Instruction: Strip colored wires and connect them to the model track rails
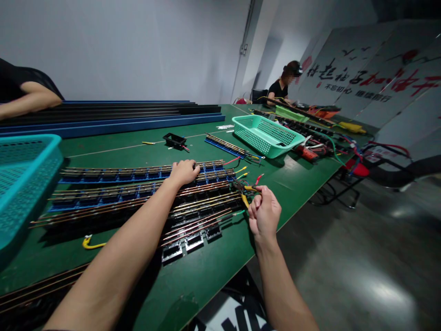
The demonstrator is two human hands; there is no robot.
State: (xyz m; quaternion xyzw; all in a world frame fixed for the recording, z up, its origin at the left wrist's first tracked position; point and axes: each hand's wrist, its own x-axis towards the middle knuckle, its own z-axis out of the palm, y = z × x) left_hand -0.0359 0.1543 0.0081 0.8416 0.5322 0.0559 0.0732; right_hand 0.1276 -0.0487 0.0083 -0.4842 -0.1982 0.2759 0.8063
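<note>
Several long assemblies of copper-coloured rods (203,187) on blue and black plastic holders lie side by side on the green table (220,271). My left hand (184,173) rests on the rods of the blue assemblies, its fingers bent over them; what they hold, if anything, is hidden. At the right ends of the rods, my right hand (264,211) is closed with finger and thumb pinched on a yellow-tipped wire (251,188). Red, green and yellow wire ends stick out around it. Black holders (195,242) sit under the nearest rods.
A teal basket (27,170) stands at the left, a green basket (267,135) farther back. Behind lie long blue and black profiles (144,120), a black tray (174,140) and a short rod assembly (227,145). One person (280,87) sits far right; another's arm (34,97) is at left.
</note>
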